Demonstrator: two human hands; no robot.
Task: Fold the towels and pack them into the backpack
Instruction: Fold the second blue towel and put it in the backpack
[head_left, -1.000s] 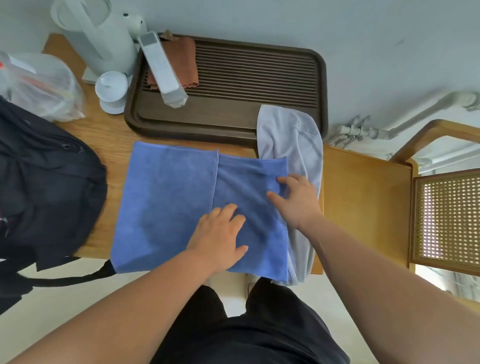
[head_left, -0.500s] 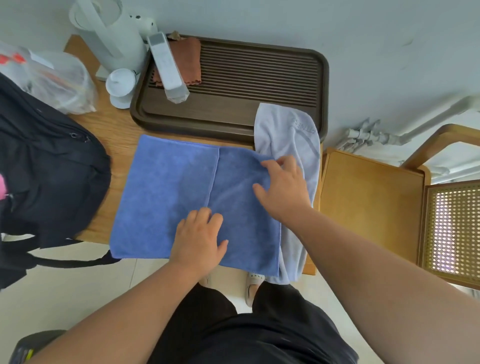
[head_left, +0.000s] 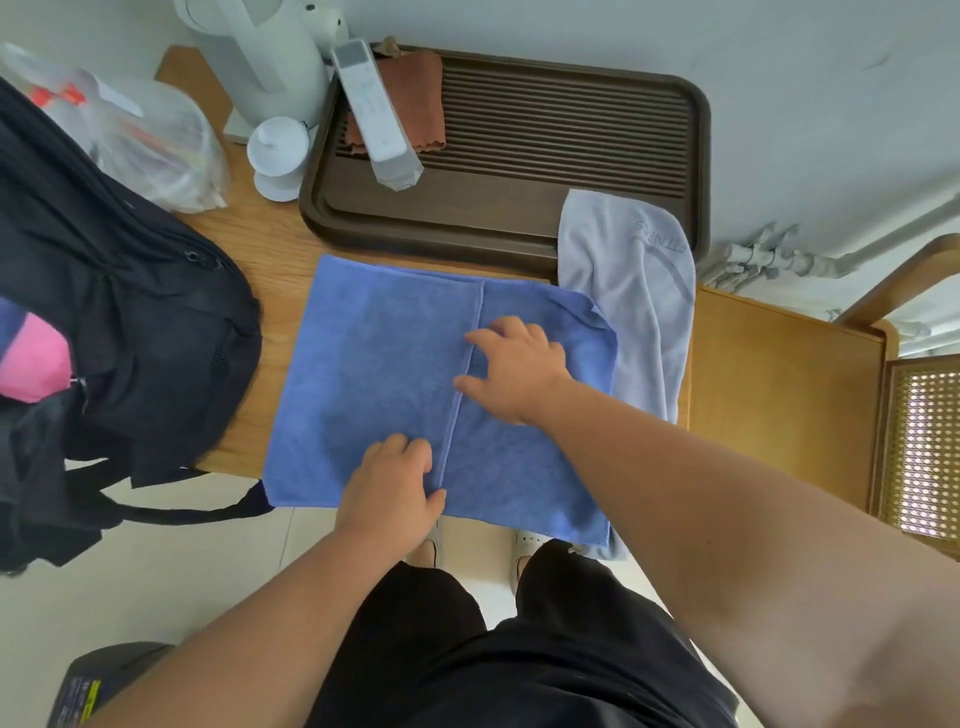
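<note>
A blue towel (head_left: 384, 374) lies flat at the table's near edge, its right part folded over the rest so a hem runs up the middle, its near edge hanging past the table. At its 3 o'clock, touching and partly beneath it, a pale grey towel (head_left: 631, 291) drapes lengthwise from the tray over the table edge. The black backpack (head_left: 130, 332) sits at the blue towel's 9 o'clock, something pink showing inside its open left side.

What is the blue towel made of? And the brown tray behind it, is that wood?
The blue towel looks like soft microfibre or terry cloth: its surface is fuzzy and matte, with a stitched hem. The brown tray looks like dark wood or bamboo with a smooth satin finish, with thin slats across its top; it could also be moulded plastic, as no grain shows clearly.
</note>
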